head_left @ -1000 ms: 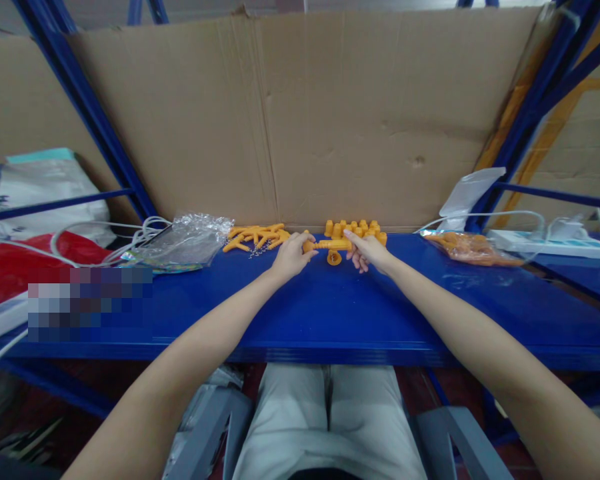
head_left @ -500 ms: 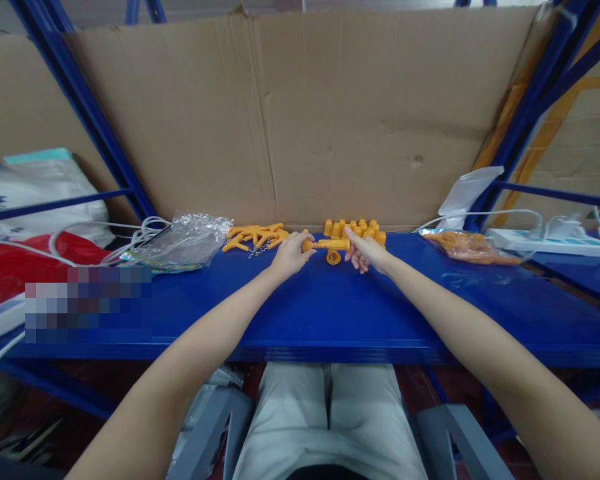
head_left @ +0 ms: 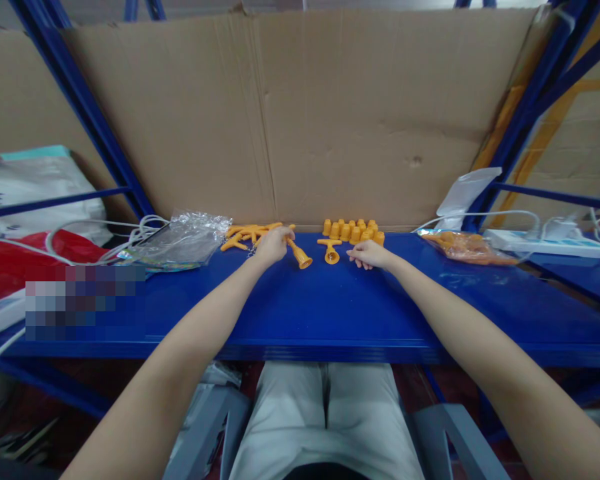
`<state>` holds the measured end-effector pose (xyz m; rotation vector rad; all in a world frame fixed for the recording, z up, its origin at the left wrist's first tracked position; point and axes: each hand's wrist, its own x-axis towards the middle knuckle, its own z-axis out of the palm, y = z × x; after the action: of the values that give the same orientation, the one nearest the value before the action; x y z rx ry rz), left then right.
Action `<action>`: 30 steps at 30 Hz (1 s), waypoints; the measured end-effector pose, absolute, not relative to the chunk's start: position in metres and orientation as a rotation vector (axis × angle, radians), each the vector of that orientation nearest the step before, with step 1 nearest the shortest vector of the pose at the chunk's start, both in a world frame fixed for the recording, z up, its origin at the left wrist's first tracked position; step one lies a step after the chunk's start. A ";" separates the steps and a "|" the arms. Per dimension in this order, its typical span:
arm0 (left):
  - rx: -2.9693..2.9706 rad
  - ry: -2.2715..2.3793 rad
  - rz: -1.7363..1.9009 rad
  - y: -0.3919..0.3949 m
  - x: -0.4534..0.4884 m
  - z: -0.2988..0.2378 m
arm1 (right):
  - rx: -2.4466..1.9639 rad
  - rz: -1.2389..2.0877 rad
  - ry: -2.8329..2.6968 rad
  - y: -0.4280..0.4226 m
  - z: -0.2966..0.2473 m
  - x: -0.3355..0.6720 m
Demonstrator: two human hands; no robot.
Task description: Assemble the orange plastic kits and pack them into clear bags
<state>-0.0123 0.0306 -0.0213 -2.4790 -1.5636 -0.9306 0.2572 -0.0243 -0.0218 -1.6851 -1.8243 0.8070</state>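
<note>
with fingers of the left hand bent and drawn together, gripping the upper end of an orange piece. held tilted, with the flared open end pointing down and to the right, over the blue tabletop; cannot tell whether touching the surface. with fingers of the right hand loosely curled and partly open, holding nothing visible, low by the tabletop. just beside, and apart from, a second orange piece, lying between the two hands with a crossbar at the far end, a round open cup toward the near edge and something shiny inside. right behind the right hand, near a group of small orange cups, standing close together before a large cardboard sheet. at the left hand, partly covering a heap of orange handles, beside thin metal coils, too small to make out clearly. farther left, near a clear plastic bag; well off to the right, a packet with orange contents and a white power strip.
</note>
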 end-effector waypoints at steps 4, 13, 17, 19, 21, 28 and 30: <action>-2.647 -1.440 -0.703 0.048 -0.006 -0.014 | -1.700 0.714 -1.897 -0.024 -0.023 0.256; -2.796 -1.062 -0.273 0.079 0.052 -0.009 | -1.730 0.602 -2.002 -0.025 -0.023 0.252; -2.832 -1.061 -0.269 0.086 0.068 -0.013 | -1.750 0.560 -2.016 -0.024 -0.024 0.252; -2.845 -1.093 -0.286 0.087 0.071 -0.014 | -1.755 0.537 -2.028 -0.024 -0.024 0.251; -2.856 -1.150 -0.314 0.085 0.072 -0.012 | -1.754 0.499 -2.046 -0.024 -0.024 0.251; -2.875 -1.395 -0.382 0.062 0.087 -0.004 | -1.741 0.394 -2.103 -0.025 -0.024 0.252; -2.872 -1.415 -0.309 0.055 0.093 -0.004 | -1.734 0.382 -2.108 -0.024 -0.026 0.252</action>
<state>0.0928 0.0552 -0.0036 -2.8718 -1.4149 -0.3091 0.2524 -0.0242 -0.0257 -1.7340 -2.1079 0.3823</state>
